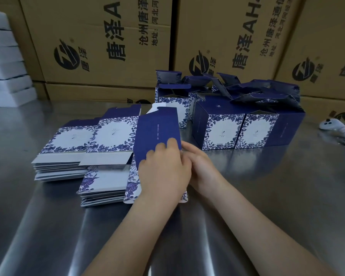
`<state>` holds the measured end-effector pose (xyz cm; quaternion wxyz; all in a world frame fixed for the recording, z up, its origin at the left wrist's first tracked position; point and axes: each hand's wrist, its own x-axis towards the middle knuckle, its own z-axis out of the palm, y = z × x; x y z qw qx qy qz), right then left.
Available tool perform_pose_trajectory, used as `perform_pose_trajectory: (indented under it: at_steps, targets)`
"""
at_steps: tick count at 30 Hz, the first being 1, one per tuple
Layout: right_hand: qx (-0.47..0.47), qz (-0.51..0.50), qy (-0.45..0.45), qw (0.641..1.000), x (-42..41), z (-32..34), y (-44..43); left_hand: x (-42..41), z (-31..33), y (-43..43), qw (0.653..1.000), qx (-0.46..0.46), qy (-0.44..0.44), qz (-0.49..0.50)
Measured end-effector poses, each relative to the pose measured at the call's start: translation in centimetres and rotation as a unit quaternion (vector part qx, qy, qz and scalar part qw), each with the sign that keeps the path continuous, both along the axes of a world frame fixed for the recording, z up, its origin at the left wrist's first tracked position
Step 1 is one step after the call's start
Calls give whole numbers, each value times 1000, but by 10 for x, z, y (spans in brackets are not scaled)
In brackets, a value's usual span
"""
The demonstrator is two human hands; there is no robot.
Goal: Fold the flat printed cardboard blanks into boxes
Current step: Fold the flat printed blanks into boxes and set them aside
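Brushed steel table (247,206), glare streaks nearest us. Our left hand (163,172) lies on the blank in work (155,130) at table centre, fingers bent over the navy panel's right edge, gripping it. Our right hand (202,170) meets the same edge, but its fingertips are hidden behind the left, so we can't tell its grip. The panel carries a thin line of white print, too small to read; a white inner tab shows at the top. Left of it are two stacks of flat blanks, the near stack (104,184) and the far stack (68,148), with blue floral borders and white centres. To the right stand two folded boxes (223,130) side by side, same print, centre marks illegible. Behind them are open boxes (173,100) with flaps up, jumbled. A white controller (335,126) sits at the right edge, blurred. At the back, brown corrugated cartons (100,46) read "唐泽AH", "沧州唐泽", "地址:河北", cut off at the top. A white slab stack (4,66) at far left is cropped.
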<state>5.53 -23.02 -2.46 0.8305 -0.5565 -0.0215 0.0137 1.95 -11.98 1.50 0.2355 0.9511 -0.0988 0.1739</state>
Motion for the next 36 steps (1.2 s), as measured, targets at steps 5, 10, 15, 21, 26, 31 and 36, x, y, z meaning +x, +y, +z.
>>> perform_pose_trajectory:
  at_steps: [5, 10, 15, 21, 26, 31, 36]
  targets:
    - [-2, -64, 1, 998, -1, 7, -4, 18, 15, 24, 990, -128, -64, 20]
    - [-3, -122, 2, 992, -4, 15, -12, 44, 15, 66, 972, -185, -111, 98]
    - [-37, -197, -22, 980, -9, 26, -18, 60, -1, 94, 918, -383, -74, 70]
    - [-82, -266, -111, 954, -18, 38, -21, 58, -8, 81, 836, -547, -24, -33]
    - [-123, -339, -188, 914, -26, 44, -23, 50, -7, 71, 815, -569, -32, -108]
    - [-177, -398, -238, 868, -28, 44, -20, 46, -8, 65, 790, -597, -10, -142]
    - [-227, -403, -293, 837, -27, 39, -14, 43, -9, 57, 757, -617, 9, -217]
